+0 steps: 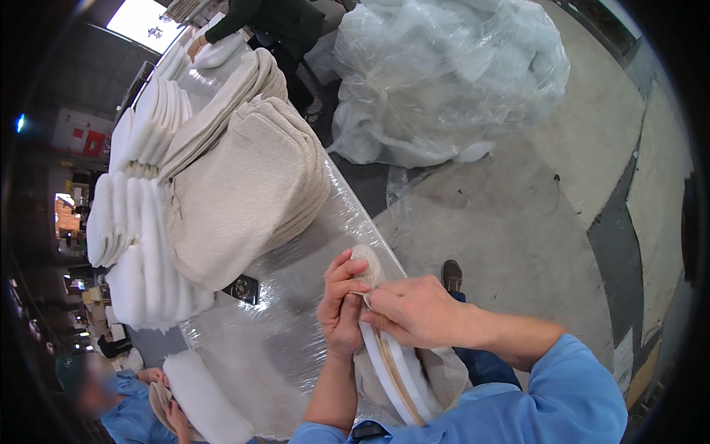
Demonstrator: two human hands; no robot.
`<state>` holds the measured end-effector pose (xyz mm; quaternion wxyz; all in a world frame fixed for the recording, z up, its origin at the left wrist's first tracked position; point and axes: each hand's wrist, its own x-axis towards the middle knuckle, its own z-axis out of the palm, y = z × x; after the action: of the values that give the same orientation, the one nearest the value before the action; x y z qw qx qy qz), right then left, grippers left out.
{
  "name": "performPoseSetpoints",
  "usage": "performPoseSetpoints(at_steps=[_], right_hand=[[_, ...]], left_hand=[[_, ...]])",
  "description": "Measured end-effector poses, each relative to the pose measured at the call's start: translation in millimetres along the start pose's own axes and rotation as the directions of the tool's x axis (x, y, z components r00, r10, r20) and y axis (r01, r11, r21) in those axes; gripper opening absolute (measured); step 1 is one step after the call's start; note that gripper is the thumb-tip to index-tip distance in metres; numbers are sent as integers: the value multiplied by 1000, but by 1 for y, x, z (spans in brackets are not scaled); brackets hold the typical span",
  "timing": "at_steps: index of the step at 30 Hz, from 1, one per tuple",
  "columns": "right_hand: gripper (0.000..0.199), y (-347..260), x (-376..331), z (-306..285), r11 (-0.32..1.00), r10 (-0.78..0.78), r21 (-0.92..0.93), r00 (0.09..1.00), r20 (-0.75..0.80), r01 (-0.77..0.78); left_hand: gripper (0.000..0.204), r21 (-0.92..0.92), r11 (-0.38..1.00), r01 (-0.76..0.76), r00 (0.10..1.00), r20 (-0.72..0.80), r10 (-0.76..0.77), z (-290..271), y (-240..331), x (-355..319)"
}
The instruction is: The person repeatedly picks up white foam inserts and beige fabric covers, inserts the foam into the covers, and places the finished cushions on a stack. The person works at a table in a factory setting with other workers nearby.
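At near right, left hand [342, 309] and right hand [416, 311] pinched beige fabric [367, 261], seemingly soft, light, best gripped by its edge.

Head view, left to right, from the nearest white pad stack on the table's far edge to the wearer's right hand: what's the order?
White pad stack → dark phone-like device → left hand → right hand.

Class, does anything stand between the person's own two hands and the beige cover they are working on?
Nothing visible does: the left hand and the right hand both grip the beige cover directly.
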<state>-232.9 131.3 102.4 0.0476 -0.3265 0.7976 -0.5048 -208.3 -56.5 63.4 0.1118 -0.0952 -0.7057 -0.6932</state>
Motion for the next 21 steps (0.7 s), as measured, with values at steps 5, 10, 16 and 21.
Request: performPoseSetpoints(at_steps=[5,10,16,21], right_hand=[[26,-2,1,14,994,-48,91,991,-127,60],[27,17,0,24,861,-58,498,993,-103,102],[53,104,18,100,374,534,927,824,-189,-29],[68,87,39,140,218,488,963,872,32,-157]], left_hand=[[22,370,926,-77,948,316,-48,-31,32,28],[16,368,929,-45,976,213,-37,-43,24,8],[20,234,971,59,998,-21,-55,-8,26,-6],[23,319,939,128,986,-142,-87,-4,28,-24]])
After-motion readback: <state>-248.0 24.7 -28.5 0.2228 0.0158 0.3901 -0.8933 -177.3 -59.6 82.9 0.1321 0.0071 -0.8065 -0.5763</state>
